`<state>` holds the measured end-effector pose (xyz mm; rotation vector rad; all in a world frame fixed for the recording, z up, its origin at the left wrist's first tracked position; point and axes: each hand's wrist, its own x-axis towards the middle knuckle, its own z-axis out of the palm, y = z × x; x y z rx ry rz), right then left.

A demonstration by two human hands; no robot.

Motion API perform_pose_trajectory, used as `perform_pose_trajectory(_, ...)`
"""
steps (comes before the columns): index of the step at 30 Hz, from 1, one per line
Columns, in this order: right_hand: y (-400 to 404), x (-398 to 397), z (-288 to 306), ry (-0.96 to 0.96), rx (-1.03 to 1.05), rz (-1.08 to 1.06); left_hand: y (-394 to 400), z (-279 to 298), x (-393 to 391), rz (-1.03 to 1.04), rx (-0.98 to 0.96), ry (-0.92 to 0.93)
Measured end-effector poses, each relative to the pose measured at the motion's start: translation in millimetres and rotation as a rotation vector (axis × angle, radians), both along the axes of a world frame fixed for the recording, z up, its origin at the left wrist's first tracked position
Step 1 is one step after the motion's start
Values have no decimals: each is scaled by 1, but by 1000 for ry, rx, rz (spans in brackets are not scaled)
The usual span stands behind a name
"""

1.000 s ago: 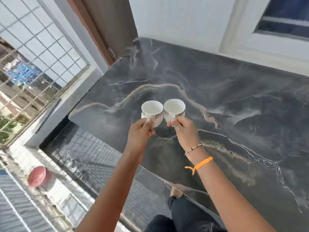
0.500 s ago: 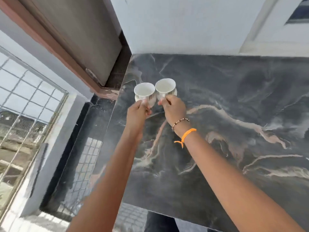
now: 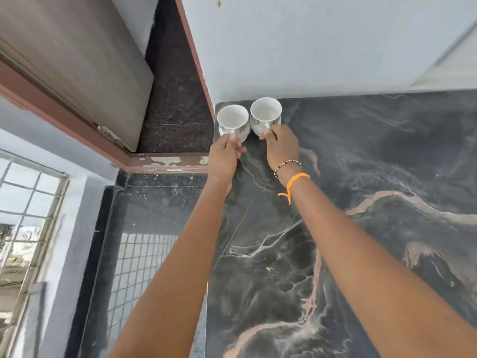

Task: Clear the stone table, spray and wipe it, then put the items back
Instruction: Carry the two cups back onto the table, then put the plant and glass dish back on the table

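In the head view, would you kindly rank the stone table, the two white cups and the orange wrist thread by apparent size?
1. stone table, by far the largest.
2. left cup and right cup: they look alike, so I won't rank them.
3. orange thread on the right wrist, smallest, though nearer the camera.

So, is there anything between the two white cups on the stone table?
Nothing: in the head view the left white ceramic cup and right white ceramic cup stand side by side, almost touching.

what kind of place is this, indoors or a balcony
Probably a home balcony or veranda beside a doorway: a dark veined stone table against a painted wall, a wooden door and a metal window grille looking outdoors.
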<state>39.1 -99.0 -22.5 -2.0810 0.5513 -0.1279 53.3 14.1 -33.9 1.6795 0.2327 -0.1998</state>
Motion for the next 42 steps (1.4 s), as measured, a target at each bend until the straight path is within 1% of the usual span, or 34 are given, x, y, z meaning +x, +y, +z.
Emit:
perform_pose_trajectory(7,12,19,-8,-19,-23,-31,9,-10,35,-46,-9,3)
perform_pose_trajectory(12,13,23,-9,5,-46,-14,14,-8,37,-92,38,7)
perform_pose_trajectory(15,13,23,-6,19,-35,-5,13,-2,30,-88,57,48)
perform_pose_trajectory(17,12,20,-3,23,31,-37,9,2,19,-35,45,90)
perform_pose_trajectory(20,10,5,5,12,200,-92,2,10,-7,61,5,164)
perform_pose_trajectory(25,-11,-47,19,-43,292,-179,-23,28,-66,20,-51,258)
perform_pose_trajectory(30,-59,-117,39,-55,365,-172,-68,50,-118,-81,-92,256)
perform_pose_trajectory(33,-104,-173,53,-82,397,-219,-110,67,-156,-168,-93,236)
perform_pose_trajectory(37,-176,-259,68,-117,449,-310,-177,89,-223,-286,-103,204)
perform_pose_trajectory(42,-271,-364,79,-174,503,-452,-276,100,-314,-434,-94,202)
